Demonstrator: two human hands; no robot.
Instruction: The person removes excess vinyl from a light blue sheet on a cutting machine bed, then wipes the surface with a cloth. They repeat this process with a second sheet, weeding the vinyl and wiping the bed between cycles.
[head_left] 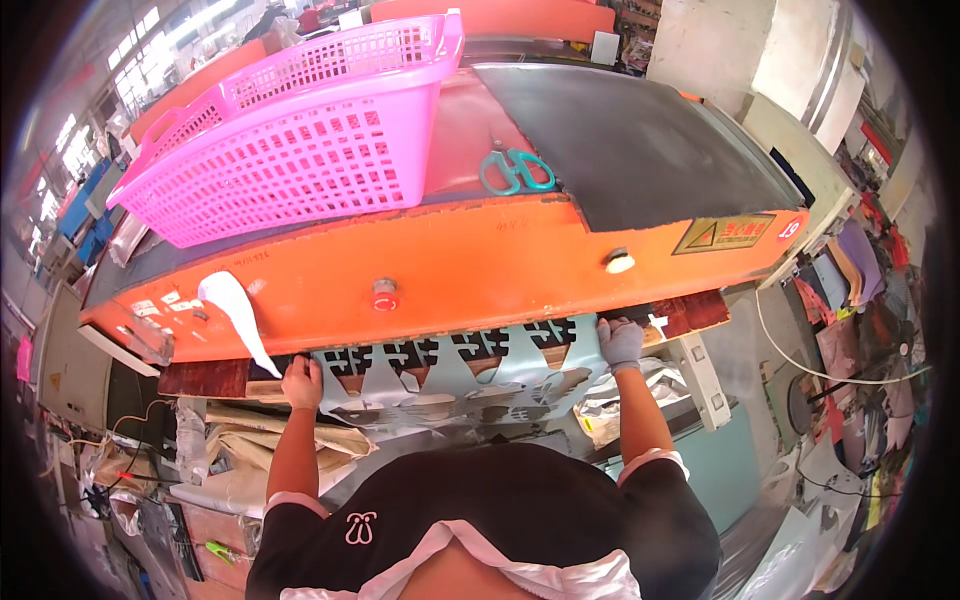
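Note:
A pale blue-green sheet [460, 402] with rows of cut-out shapes lies across the narrow bed under the orange machine's front, and its near part hangs down toward me. My bare left hand [302, 383] is closed at the sheet's left edge, fingers curled. At the right edge, my right hand [622, 343] wears a pale grey glove and is closed on the sheet's corner, its fingertips partly hidden. Dark bed and brown board show through the cut-outs between my hands.
On the orange machine [480, 260] stand a pink plastic basket [290, 150] and teal-handled scissors [517, 172], beside a black mat [640, 140]. Its front carries a red button [384, 295] and a pale knob [620, 261]. Coloured scraps [850, 270] lie at the right.

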